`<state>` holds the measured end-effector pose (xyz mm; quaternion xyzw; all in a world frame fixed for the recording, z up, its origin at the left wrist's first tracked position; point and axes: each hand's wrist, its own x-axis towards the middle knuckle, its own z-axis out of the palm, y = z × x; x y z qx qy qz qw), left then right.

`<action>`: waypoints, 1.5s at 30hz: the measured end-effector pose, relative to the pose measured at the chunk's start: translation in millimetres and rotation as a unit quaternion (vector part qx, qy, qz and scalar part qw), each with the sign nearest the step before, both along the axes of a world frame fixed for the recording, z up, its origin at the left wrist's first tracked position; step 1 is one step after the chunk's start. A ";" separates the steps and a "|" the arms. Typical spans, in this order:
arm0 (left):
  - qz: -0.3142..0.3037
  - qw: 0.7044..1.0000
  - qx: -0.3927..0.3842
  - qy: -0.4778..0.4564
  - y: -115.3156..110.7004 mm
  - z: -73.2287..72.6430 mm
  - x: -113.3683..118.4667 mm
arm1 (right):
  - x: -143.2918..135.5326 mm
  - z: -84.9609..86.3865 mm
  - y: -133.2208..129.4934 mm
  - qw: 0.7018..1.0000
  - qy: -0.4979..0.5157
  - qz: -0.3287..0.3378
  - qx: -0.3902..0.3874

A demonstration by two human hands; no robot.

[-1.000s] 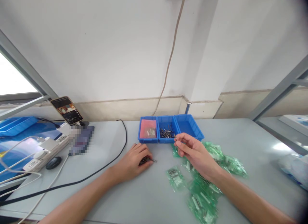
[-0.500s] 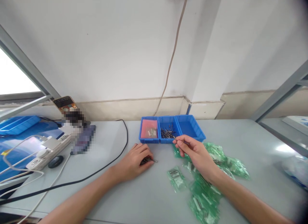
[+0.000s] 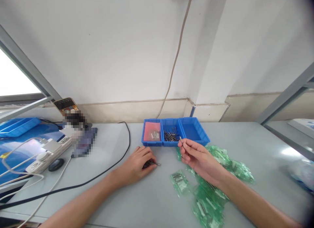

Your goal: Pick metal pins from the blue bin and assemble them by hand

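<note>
My left hand (image 3: 138,164) rests on the grey table, its fingers curled round several dark metal pins (image 3: 148,163), one tip sticking out to the right. Between thumb and fingertips, my right hand (image 3: 196,156) pinches a small metal pin (image 3: 181,140), held upright near the front of the blue bins. In the middle blue bin (image 3: 170,144) lies a pile of metal pins (image 3: 171,135). The left bin (image 3: 152,144) has a pink sheet (image 3: 148,128) and a small clear bag of parts (image 3: 155,135). Green plastic packets (image 3: 208,202) with metal parts lie under and around my right forearm.
The right blue bin (image 3: 193,131) shows its bare bottom. A black cable (image 3: 98,175) crosses the table at the left, near a mouse (image 3: 56,164), a power strip (image 3: 36,166) and a phone (image 3: 65,105). A wall (image 3: 122,58) stands behind the table (image 3: 152,202).
The pin in my right hand has turned more upright, and the hand has shifted slightly, with its lower fingers curled differently. My left hand has stayed in place.
</note>
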<state>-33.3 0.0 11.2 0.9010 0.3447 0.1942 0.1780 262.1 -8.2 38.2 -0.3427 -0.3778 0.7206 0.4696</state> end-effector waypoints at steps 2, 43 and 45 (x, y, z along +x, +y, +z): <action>0.002 1.000 0.002 0.000 -0.2 0.6 0.3 | -0.1 0.7 -0.2 1.000 0.001 -0.001 0.000; -0.003 1.000 -0.014 0.006 -0.4 2.4 1.6 | 2.5 4.7 0.7 0.999 0.049 -0.001 -0.023; -0.002 1.000 -0.013 0.006 -0.1 2.3 1.8 | 3.0 4.6 1.0 0.999 0.031 -0.012 -0.003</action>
